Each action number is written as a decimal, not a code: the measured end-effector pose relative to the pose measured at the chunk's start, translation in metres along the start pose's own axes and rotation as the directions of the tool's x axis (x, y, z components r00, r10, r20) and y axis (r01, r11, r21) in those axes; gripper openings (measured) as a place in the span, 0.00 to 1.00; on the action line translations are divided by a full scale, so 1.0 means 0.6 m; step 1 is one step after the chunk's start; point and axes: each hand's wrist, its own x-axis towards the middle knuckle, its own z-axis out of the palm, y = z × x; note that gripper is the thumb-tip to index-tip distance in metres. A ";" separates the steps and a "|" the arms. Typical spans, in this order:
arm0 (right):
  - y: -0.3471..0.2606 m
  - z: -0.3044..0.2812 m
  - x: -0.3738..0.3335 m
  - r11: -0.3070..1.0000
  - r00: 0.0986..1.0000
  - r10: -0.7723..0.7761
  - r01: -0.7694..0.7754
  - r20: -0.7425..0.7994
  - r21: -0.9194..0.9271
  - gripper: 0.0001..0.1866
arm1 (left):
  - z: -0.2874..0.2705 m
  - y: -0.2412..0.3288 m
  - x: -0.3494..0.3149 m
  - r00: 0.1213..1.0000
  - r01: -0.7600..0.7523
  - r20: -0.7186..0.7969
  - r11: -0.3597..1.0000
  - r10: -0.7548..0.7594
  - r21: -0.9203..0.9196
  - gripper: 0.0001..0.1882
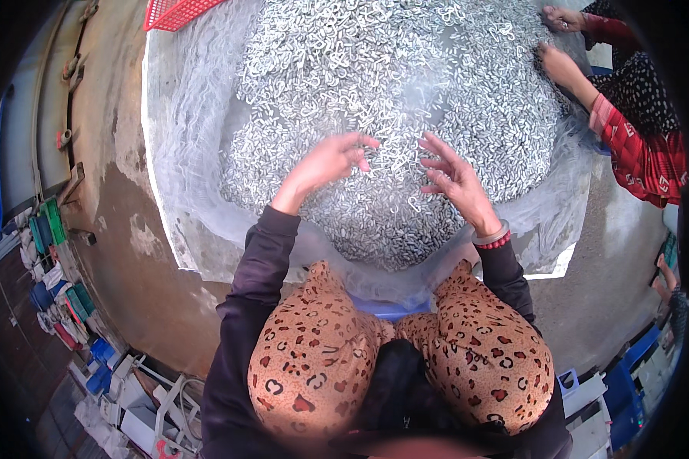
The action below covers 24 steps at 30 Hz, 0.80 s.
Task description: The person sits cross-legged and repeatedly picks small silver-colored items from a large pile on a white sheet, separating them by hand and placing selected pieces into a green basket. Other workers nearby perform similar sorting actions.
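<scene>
In front of me lies a broad spread of small silvery pieces [337,84], some straight and slim, others pale and curled like hooks. They look like tiny fish, but their kind is too small to tell. My left hand [328,163] hovers over the near part of the spread, fingers bent and apart. To its right, my right hand [455,176] has its fingers spread, palm turned toward the left hand. Nothing shows in either hand. Under the pieces is a pale, gauzy net [195,107], bunched along the left side and across the front by my knees.
A red plastic basket [177,11] stands at the far left corner. At the right edge, another person's hand [563,67] works in the pieces, the other hand [564,18] beyond it. Below the net is a pale sheet [207,256]. Clutter [142,421] lines the lower left.
</scene>
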 end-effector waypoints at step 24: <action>0.052 -0.002 0.017 0.960 0.985 0.132 -0.099 -0.109 0.262 0.20 | 0.054 0.019 0.019 0.948 -0.160 -0.153 0.836 0.278 0.524 0.11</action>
